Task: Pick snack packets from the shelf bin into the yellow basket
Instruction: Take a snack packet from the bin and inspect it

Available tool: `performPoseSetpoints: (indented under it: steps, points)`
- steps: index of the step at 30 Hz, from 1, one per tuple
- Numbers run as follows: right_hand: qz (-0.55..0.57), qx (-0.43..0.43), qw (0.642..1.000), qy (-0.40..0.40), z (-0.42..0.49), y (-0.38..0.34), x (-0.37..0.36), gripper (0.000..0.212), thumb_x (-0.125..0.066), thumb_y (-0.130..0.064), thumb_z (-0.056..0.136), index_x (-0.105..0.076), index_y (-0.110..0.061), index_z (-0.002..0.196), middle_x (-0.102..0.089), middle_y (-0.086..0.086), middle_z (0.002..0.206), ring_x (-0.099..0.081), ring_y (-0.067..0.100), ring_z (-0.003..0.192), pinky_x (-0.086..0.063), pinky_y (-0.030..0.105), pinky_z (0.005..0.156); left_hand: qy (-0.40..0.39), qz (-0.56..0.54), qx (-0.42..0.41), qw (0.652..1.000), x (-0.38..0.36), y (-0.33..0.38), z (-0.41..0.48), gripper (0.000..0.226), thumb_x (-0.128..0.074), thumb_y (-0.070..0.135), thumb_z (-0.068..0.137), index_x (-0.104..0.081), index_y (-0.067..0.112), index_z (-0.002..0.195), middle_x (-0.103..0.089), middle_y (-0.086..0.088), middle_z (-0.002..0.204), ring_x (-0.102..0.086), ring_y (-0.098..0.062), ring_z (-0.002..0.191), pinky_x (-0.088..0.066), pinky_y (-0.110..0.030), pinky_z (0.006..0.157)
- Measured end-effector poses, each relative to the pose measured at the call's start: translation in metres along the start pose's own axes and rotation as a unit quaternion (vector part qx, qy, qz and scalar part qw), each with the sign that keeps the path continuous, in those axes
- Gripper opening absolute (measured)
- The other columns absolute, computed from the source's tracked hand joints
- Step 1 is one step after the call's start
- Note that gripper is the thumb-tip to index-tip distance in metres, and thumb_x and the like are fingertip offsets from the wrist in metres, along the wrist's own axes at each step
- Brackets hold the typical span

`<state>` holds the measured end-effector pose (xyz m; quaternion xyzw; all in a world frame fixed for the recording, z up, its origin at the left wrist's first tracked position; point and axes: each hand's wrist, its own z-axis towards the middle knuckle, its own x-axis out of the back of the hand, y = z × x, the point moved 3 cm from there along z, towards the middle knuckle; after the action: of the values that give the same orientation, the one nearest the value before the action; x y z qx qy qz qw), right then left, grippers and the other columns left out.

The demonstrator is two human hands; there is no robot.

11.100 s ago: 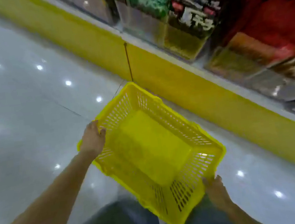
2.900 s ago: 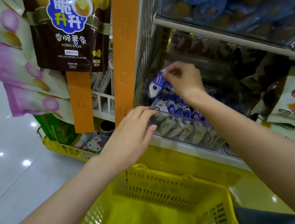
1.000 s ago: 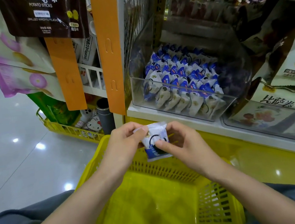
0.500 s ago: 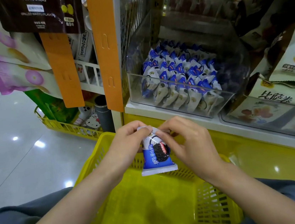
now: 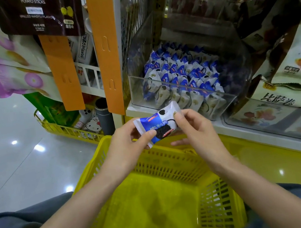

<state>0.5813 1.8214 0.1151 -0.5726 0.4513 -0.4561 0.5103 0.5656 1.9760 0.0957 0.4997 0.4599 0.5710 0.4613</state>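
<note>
A shop, told by hanging snack bags (image 5: 37, 16) and a shelf bin (image 5: 135, 72) (clear) full of packets (image 5: 181, 76)

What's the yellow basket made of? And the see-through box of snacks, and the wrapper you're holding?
The basket looks like hard moulded plastic, slightly shiny, with slots in its walls. The box is clear rigid plastic, perhaps acrylic; the packets show through and it glints. The wrapper is thin glossy film, probably plastic; it crinkles and has a zigzag sealed edge.

The packet (image 5: 159, 124) I hold is glossy, smooth film. The basket (image 5: 152, 163) at lower centre is matt yellow plastic lattice; the bin (image 5: 181, 91) clear, glossy plastic; the floor (image 5: 8, 150) polished, reflective.
</note>
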Motion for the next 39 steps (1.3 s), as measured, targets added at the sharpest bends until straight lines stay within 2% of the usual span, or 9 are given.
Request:
performPoseSetpoints:
  steps: [3, 6, 11, 16, 20, 23, 26, 33, 39]
  points:
    - [-0.065, 0.115, 0.991, 0.025, -0.004, -0.005, 0.000, 0.005, -0.057, -0.013, 0.089, -0.062, -0.015, 0.088, -0.064, -0.001, 0.083, -0.063, 0.008, 0.078, -0.056, 0.024, 0.065, -0.003, 0.018, 0.065, 0.998, -0.001, -0.008, 0.000, 0.014, -0.044, 0.023, 0.096, -0.055, 0.029, 0.093, -0.059, -0.001, 0.093, -0.057, -0.011, 0.075, -0.052, -0.026, 0.061]
    - [-0.196, 0.242, 0.950, 0.021, -0.009, -0.006, -0.001, 0.020, -0.063, -0.004, 0.084, -0.063, -0.023, 0.091, -0.063, -0.006, 0.094, -0.061, 0.005, 0.091, -0.053, 0.023, 0.077, -0.046, -0.173, 0.232, 0.956, -0.010, -0.010, -0.003, 0.044, -0.025, 0.041, 0.098, -0.057, 0.011, 0.103, -0.062, -0.011, 0.086, -0.061, -0.020, 0.069, -0.052, -0.027, 0.052]
    - [-0.330, 0.331, 0.884, -0.022, -0.014, -0.002, -0.007, 0.021, -0.064, -0.001, 0.080, -0.066, -0.008, 0.099, -0.058, -0.002, 0.106, -0.055, 0.003, 0.102, -0.047, 0.022, 0.086, -0.067, -0.341, 0.217, 0.912, -0.006, -0.003, -0.002, 0.055, -0.042, 0.053, 0.083, -0.070, 0.010, 0.099, -0.071, -0.012, 0.098, -0.067, -0.024, 0.089, -0.057, -0.030, 0.065]
    - [-0.173, 0.119, 0.974, -0.083, -0.012, 0.005, -0.017, 0.048, -0.077, -0.003, 0.070, -0.057, -0.025, 0.108, -0.056, -0.012, 0.117, -0.055, -0.003, 0.107, -0.048, 0.015, 0.085, -0.020, -0.275, 0.175, 0.945, -0.002, -0.008, -0.001, 0.033, -0.044, 0.034, 0.094, -0.069, 0.012, 0.095, -0.072, -0.009, 0.098, -0.067, -0.024, 0.097, -0.051, -0.041, 0.090]
    - [0.011, -0.070, 0.991, -0.110, -0.009, 0.014, -0.017, 0.057, -0.072, -0.017, 0.069, -0.052, -0.015, 0.122, -0.062, -0.003, 0.120, -0.065, 0.008, 0.099, -0.053, 0.021, 0.082, -0.043, -0.209, 0.157, 0.964, -0.003, -0.004, -0.004, 0.028, -0.045, 0.032, 0.095, -0.067, 0.015, 0.099, -0.073, -0.006, 0.093, -0.069, -0.018, 0.088, -0.054, -0.032, 0.079]
    - [0.036, -0.086, 0.993, -0.073, -0.007, 0.014, -0.012, 0.034, -0.064, -0.012, 0.081, -0.059, -0.011, 0.114, -0.070, 0.007, 0.108, -0.068, 0.017, 0.089, -0.054, 0.029, 0.080, -0.018, -0.131, 0.087, 0.987, -0.002, 0.002, -0.004, 0.016, -0.052, 0.018, 0.092, -0.061, 0.021, 0.105, -0.070, -0.002, 0.099, -0.066, -0.007, 0.083, -0.052, -0.021, 0.068]
    - [0.015, -0.099, 0.994, -0.031, -0.003, 0.015, -0.003, 0.024, -0.064, -0.014, 0.082, -0.063, -0.012, 0.106, -0.071, 0.013, 0.100, -0.066, 0.021, 0.088, -0.052, 0.035, 0.085, 0.025, 0.018, -0.020, 0.999, 0.005, 0.007, -0.002, 0.039, -0.062, 0.011, 0.086, -0.052, 0.029, 0.118, -0.059, 0.004, 0.107, -0.060, -0.005, 0.081, -0.050, -0.022, 0.062]
    - [0.005, -0.115, 0.993, -0.015, -0.002, 0.009, 0.003, 0.019, -0.066, -0.026, 0.080, -0.069, -0.013, 0.093, -0.073, 0.003, 0.078, -0.068, 0.011, 0.068, -0.053, 0.021, 0.057, -0.060, 0.221, -0.177, 0.957, 0.000, 0.012, -0.011, 0.035, -0.062, 0.015, 0.087, -0.059, 0.027, 0.120, -0.057, 0.014, 0.118, -0.049, -0.001, 0.114, -0.040, -0.023, 0.097]
    - [0.064, -0.136, 0.987, -0.051, -0.002, 0.009, -0.002, 0.036, -0.058, -0.021, 0.086, -0.058, -0.003, 0.117, -0.068, 0.017, 0.108, -0.064, 0.026, 0.095, -0.048, 0.034, 0.088, -0.018, 0.276, -0.157, 0.948, 0.005, 0.007, -0.010, 0.017, -0.062, 0.027, 0.086, -0.055, 0.026, 0.100, -0.048, 0.019, 0.090, -0.050, 0.001, 0.081, -0.046, -0.024, 0.069]
